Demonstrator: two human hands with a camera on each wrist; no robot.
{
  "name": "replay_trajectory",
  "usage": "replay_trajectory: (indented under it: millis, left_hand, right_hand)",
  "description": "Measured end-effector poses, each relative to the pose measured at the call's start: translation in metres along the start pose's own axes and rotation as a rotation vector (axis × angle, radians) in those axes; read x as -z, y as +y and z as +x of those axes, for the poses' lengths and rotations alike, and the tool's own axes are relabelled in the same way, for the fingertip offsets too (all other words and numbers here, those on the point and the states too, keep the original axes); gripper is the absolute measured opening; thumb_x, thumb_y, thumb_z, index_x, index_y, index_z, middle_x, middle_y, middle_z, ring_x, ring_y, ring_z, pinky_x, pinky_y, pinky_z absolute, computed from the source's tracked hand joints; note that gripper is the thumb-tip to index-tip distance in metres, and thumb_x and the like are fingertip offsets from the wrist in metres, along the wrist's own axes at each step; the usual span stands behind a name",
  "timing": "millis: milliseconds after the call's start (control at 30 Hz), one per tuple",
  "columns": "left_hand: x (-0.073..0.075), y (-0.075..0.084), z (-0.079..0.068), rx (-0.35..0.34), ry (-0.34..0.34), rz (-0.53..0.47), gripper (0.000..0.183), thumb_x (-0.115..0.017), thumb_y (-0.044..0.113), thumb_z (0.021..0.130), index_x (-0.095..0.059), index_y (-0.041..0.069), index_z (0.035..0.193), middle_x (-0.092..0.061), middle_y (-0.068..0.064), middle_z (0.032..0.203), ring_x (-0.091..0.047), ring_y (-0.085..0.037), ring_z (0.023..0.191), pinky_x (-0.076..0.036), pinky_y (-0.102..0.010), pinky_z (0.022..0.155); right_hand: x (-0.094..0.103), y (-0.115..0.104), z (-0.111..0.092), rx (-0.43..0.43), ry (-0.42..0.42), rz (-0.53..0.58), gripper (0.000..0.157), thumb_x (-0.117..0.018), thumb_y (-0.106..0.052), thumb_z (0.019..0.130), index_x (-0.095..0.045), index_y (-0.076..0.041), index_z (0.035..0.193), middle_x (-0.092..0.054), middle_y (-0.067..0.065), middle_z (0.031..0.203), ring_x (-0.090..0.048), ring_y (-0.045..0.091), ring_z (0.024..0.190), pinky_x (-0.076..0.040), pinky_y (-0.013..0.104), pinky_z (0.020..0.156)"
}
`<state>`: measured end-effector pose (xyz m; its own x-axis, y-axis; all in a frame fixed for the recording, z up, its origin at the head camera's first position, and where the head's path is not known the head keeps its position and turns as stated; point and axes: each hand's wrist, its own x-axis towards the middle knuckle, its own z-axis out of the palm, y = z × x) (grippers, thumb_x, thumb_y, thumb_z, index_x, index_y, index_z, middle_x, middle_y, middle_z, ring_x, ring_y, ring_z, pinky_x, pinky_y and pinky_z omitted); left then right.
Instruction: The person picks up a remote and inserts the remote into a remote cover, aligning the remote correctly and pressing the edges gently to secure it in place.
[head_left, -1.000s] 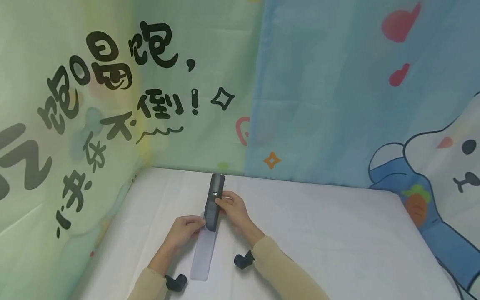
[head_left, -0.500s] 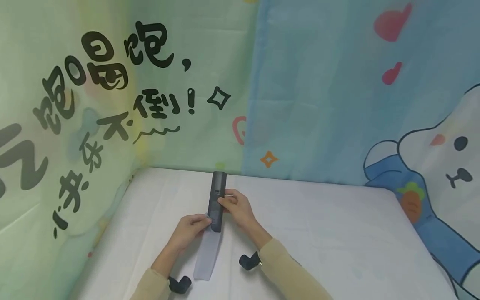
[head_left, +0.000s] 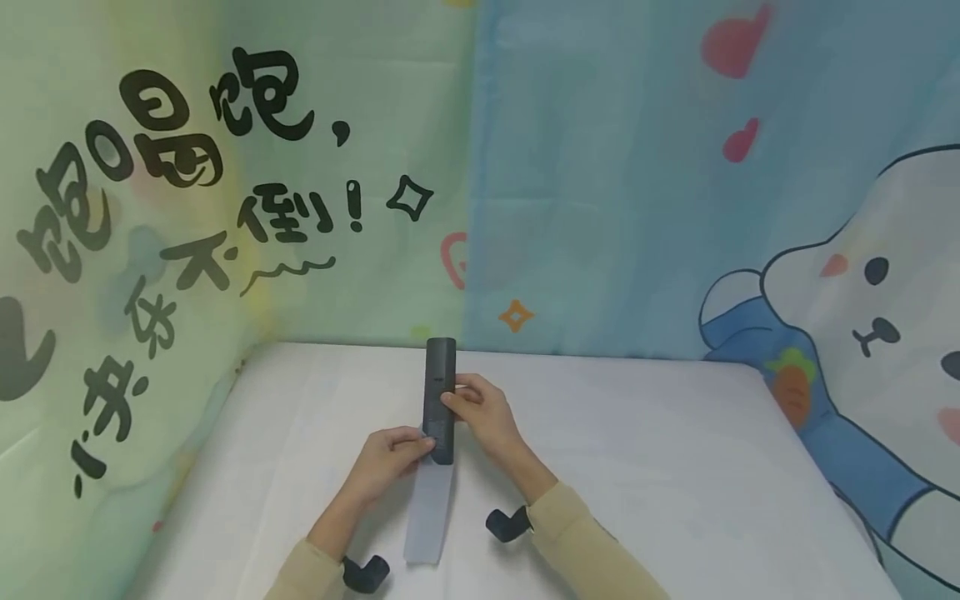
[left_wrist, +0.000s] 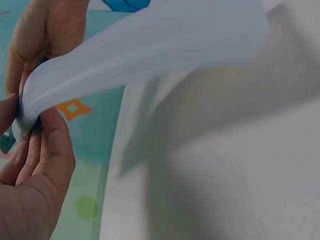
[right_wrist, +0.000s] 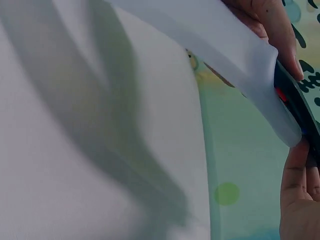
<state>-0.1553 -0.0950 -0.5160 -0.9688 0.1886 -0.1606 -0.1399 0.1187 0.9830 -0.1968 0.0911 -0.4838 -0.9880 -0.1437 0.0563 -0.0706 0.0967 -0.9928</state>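
A dark grey remote control (head_left: pixel 438 367) is held lengthwise above the white table, its plain back toward the head camera. A translucent, pale silicone sleeve (head_left: pixel 429 517) covers part of its near end and hangs limp toward me. My left hand (head_left: pixel 381 467) pinches the sleeve and the remote's near end between thumb and fingers. Partway up the right side, my right hand (head_left: pixel 487 417) grips the remote, thumb on its back. From the right wrist, a red button (right_wrist: pixel 282 94) shows on the underside beside the sleeve's edge (right_wrist: pixel 270 100). In the left wrist view the sleeve (left_wrist: pixel 165 40) bends and droops.
White cloth covers the table (head_left: pixel 637 442). Printed curtains (head_left: pixel 600 192) stand along its back and left side. A dark wrist camera (head_left: pixel 366 575) sits under the left wrist, and another camera (head_left: pixel 507 525) under the right.
The head view has turned a little to the right. The remote has straightened from a slant to nearly upright in view, and the sleeve's hanging part looks narrower and more bent. Both hands keep hold.
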Motion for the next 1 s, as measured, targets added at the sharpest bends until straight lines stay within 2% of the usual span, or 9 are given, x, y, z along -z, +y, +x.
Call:
replay_trajectory:
  millis: [333, 567, 700, 800, 1000]
  left_hand:
    - [-0.019, 0.008, -0.001, -0.045, -0.006, -0.032, 0.039, -0.074, 0.031, 0.091, -0.071, -0.003, 0.110, -0.074, -0.012, 0.102, -0.068, -0.024, 0.101, -0.055, -0.041, 0.088]
    - [-0.026, 0.015, -0.003, -0.035, -0.006, -0.056, 0.035, -0.073, 0.028, 0.092, -0.071, -0.003, 0.109, -0.074, -0.012, 0.102, -0.068, -0.023, 0.098, -0.054, -0.044, 0.089]
    - [-0.027, 0.017, -0.005, -0.032, 0.012, -0.067, 0.034, -0.073, 0.028, 0.092, -0.070, -0.003, 0.108, -0.074, -0.011, 0.101, -0.067, -0.021, 0.096, -0.054, -0.043, 0.089]
    - [-0.028, 0.018, -0.005, -0.033, 0.021, -0.083, 0.034, -0.073, 0.028, 0.092, -0.070, -0.003, 0.108, -0.074, -0.010, 0.102, -0.067, -0.020, 0.095, -0.054, -0.041, 0.087]
    - [-0.029, 0.017, -0.007, -0.032, 0.038, -0.106, 0.034, -0.073, 0.028, 0.092, -0.070, -0.002, 0.108, -0.074, -0.010, 0.103, -0.067, -0.019, 0.097, -0.055, -0.039, 0.086]
  right_hand:
    - [0.023, -0.013, -0.017, -0.015, 0.019, -0.006, 0.038, -0.068, -0.018, 0.097, -0.061, -0.005, 0.132, -0.071, 0.011, 0.108, -0.070, 0.025, 0.092, -0.052, 0.044, 0.091]
    - [0.039, -0.018, -0.037, 0.030, 0.015, -0.043, 0.031, -0.066, -0.016, 0.099, -0.062, 0.000, 0.125, -0.068, 0.016, 0.106, -0.067, 0.030, 0.096, -0.057, 0.039, 0.081]
    - [0.044, -0.016, -0.049, 0.065, -0.026, -0.126, 0.021, -0.065, -0.012, 0.099, -0.064, 0.002, 0.115, -0.068, 0.020, 0.101, -0.067, 0.027, 0.088, -0.057, 0.034, 0.074]
    - [0.046, -0.013, -0.057, 0.086, -0.074, -0.176, 0.016, -0.064, -0.010, 0.099, -0.065, 0.001, 0.110, -0.068, 0.018, 0.098, -0.067, 0.025, 0.085, -0.056, 0.032, 0.071]
    - [0.045, -0.008, -0.066, 0.103, -0.173, -0.180, 0.015, -0.061, -0.012, 0.102, -0.064, 0.002, 0.105, -0.068, 0.016, 0.094, -0.066, 0.032, 0.084, -0.056, 0.034, 0.071]
